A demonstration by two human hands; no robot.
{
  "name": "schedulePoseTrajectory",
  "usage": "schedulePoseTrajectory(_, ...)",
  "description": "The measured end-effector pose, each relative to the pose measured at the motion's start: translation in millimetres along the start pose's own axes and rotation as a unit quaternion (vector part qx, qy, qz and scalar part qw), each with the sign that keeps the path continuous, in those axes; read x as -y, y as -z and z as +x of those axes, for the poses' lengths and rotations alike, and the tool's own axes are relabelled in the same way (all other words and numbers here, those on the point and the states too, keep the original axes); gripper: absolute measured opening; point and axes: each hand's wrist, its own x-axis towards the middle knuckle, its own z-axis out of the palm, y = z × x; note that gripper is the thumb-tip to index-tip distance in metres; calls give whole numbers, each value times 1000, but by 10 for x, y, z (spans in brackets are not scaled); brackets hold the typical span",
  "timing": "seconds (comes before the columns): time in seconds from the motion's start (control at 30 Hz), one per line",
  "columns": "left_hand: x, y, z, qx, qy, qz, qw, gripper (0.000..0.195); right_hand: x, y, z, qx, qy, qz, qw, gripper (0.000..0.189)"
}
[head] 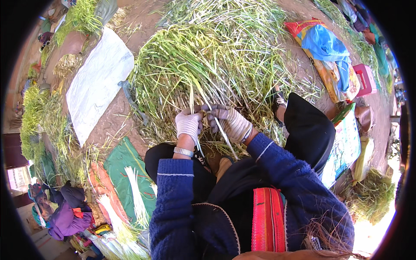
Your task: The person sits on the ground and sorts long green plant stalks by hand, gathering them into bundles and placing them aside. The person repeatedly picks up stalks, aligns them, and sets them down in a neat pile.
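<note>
My left hand (189, 124), in a pale knit work glove, grips a long stalk (191, 97) whose pale lower end hangs below the fingers. Close beside it, my right hand (231, 123), gloved likewise with dirty fingertips, is closed on another stalk (224, 133) that runs down toward the lap with its white end lowest. The fingertips of both hands nearly meet, and what lies between them is too small to tell. Beyond them spreads a large heap of green, leafy stalks (182, 61), some yellowed, on the ground.
A white sheet (100, 81) lies to the left. Cleaned white stalks (135, 195) rest on a green cloth (122, 172) at lower left, near a person in purple (70, 224). On the right are a blue plastic bag (325, 44) and a pink container (364, 80).
</note>
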Motion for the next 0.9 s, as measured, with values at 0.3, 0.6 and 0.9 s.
schedulePoseTrajectory(0.3, -121, 249, -61, -99, -86, -190, 973, 27, 5, -150, 12, -122, -2, -350, 929, 21)
schedulePoseTrajectory(0.6, 10, 101, -143, -21, -80, -202, 976, 14, -245, 9, -44, -25, 219, -688, 692, 22)
schedulePoseTrajectory(0.9, -141, 391, 41, -1, -156, -344, 926, 9, -555, 1361, -444, -10, -305, -869, 390, 31)
